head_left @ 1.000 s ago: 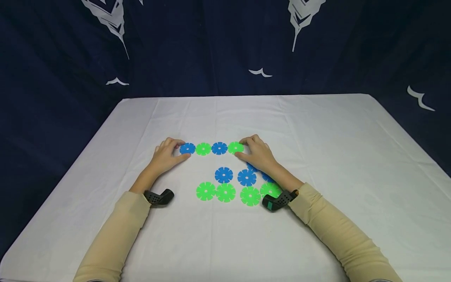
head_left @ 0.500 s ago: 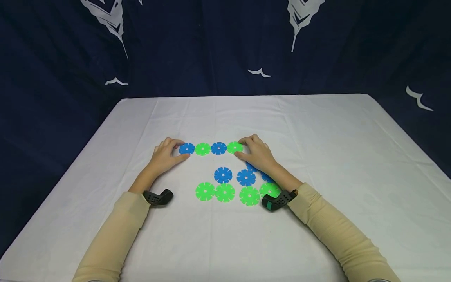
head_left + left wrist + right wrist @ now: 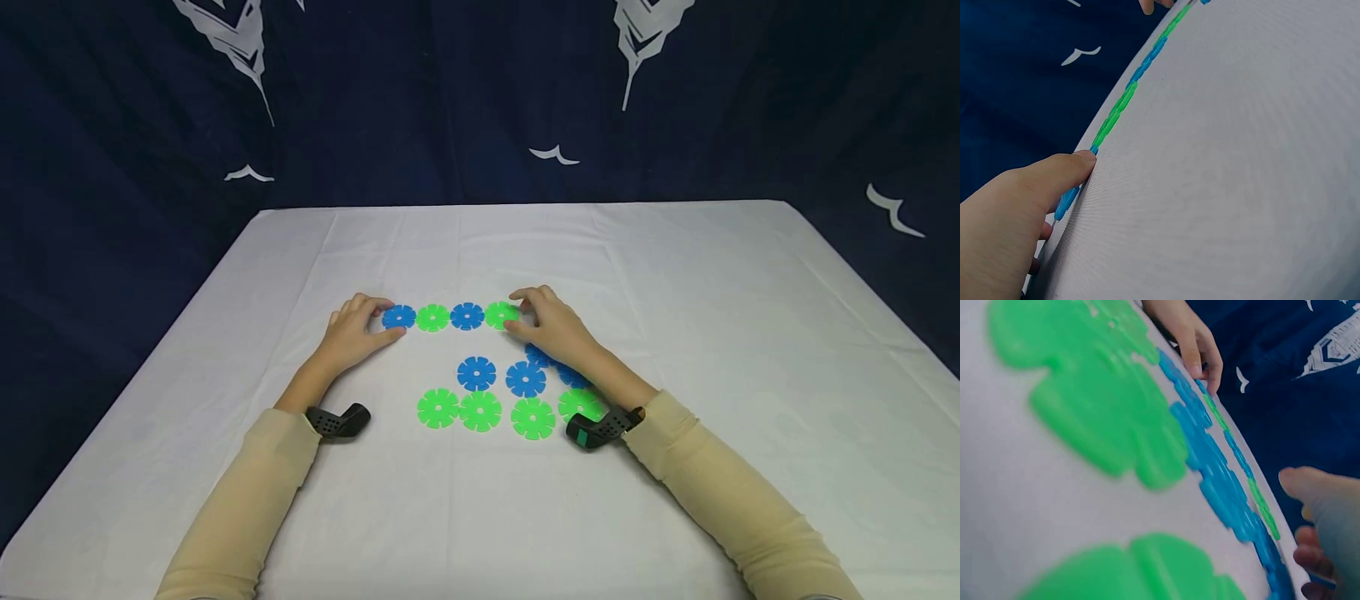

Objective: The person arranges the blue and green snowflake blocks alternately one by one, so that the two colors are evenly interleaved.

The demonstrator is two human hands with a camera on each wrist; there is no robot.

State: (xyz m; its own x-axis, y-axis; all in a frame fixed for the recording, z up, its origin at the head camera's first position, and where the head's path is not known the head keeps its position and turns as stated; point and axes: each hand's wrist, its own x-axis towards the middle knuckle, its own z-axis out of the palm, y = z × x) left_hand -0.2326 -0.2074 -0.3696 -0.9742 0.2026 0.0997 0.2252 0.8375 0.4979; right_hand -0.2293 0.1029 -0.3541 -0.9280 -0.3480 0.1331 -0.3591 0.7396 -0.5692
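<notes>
Four-sided none aside, a straight row of flat plastic flower-shaped discs with notched rims lies ahead, blue and green alternating edge to edge. At its left end my left hand (image 3: 352, 335) pinches a blue disc (image 3: 399, 317) between thumb and finger; the left wrist view shows the thumb (image 3: 1082, 164) on its near edge. Then come a green disc (image 3: 432, 317), another blue disc (image 3: 467, 316) and, at the right end, another green disc (image 3: 499, 315). Beside that last disc, my right hand (image 3: 555, 327) has thumb and fingers spread. In the right wrist view its thumb (image 3: 1300, 481) stands apart from the row.
Loose blue discs (image 3: 525, 379) lie nearer, some partly beneath the right forearm in view. In front of them are several loose green discs (image 3: 533, 418), one partly covered by the right wrist camera (image 3: 600, 428). A white cloth (image 3: 480, 517) covers the table; a dark blue curtain (image 3: 420, 100) hangs behind.
My right hand has loosened from the green end disc and shifted slightly to the right, its forearm too. The left hand and the row stay where they were.
</notes>
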